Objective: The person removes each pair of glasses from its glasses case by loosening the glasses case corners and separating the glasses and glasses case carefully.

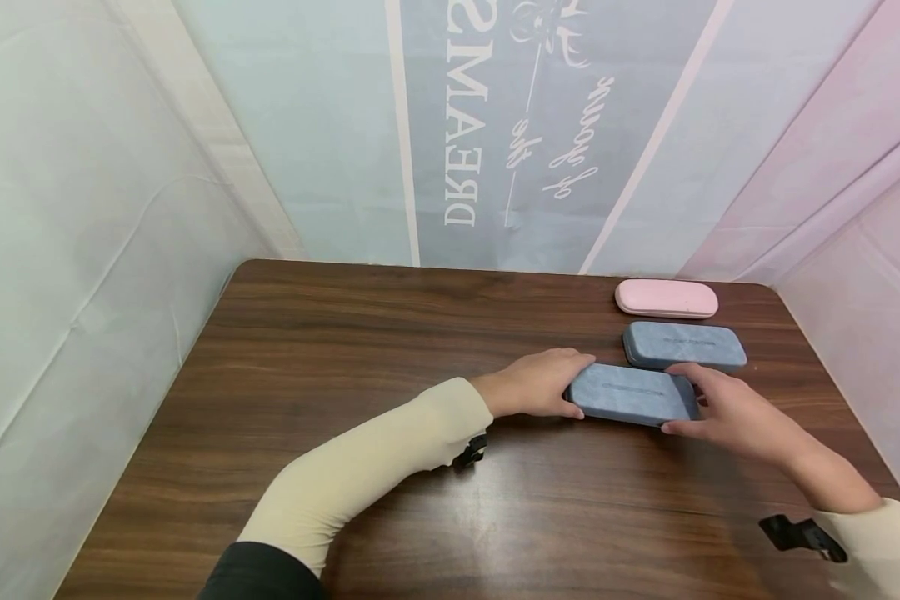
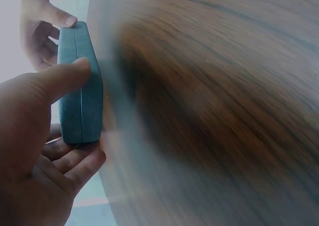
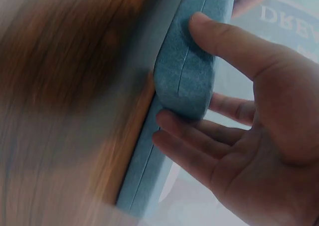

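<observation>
A blue-grey hard case (image 1: 633, 393), shaped like a glasses case with faint lettering on its lid, lies between both hands in the head view. My left hand (image 1: 542, 383) grips its left end, with the thumb (image 2: 75, 78) on the near side and the other fingers around the far side. At the right end my right hand (image 1: 742, 414) holds the case too, its thumb (image 3: 209, 34) pressed on the seamed side. Directly behind it lies a second blue-grey case (image 1: 686, 345), close to my right fingers. The lid of the held case is closed.
A pink case (image 1: 666, 298) lies at the table's back right, behind the two blue-grey ones. The brown wooden table (image 1: 360, 333) ends at a printed cloth backdrop (image 1: 345, 125), with pale cloth walls on the left (image 1: 82, 250) and right.
</observation>
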`<control>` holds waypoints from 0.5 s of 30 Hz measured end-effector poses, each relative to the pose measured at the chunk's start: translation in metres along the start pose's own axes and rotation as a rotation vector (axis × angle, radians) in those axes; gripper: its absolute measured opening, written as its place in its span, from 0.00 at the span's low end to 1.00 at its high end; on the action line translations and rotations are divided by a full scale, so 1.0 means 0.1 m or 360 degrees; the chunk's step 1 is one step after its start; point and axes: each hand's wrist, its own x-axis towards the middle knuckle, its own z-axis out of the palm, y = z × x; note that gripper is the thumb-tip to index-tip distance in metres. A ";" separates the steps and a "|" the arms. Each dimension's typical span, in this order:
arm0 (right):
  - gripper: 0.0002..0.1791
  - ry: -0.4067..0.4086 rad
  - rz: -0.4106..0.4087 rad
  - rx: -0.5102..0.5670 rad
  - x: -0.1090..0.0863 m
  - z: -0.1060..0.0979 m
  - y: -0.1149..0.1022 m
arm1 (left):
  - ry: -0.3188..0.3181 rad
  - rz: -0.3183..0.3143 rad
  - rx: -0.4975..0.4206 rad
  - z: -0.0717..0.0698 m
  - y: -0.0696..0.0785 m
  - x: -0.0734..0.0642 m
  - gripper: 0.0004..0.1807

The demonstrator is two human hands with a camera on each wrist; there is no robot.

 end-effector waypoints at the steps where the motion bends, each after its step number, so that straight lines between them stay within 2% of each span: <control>1: 0.48 -0.0002 0.0003 -0.0002 0.01 0.01 -0.03 | 0.0002 0.0005 -0.0013 0.00 -0.02 -0.02 0.46; 7: 0.47 0.0012 0.0002 -0.0035 0.06 0.06 -0.23 | 0.0012 0.0036 -0.0081 0.00 -0.17 -0.17 0.47; 15: 0.46 0.0077 -0.0019 -0.0010 0.14 0.08 -0.45 | 0.0027 0.0020 -0.0211 -0.08 -0.32 -0.39 0.47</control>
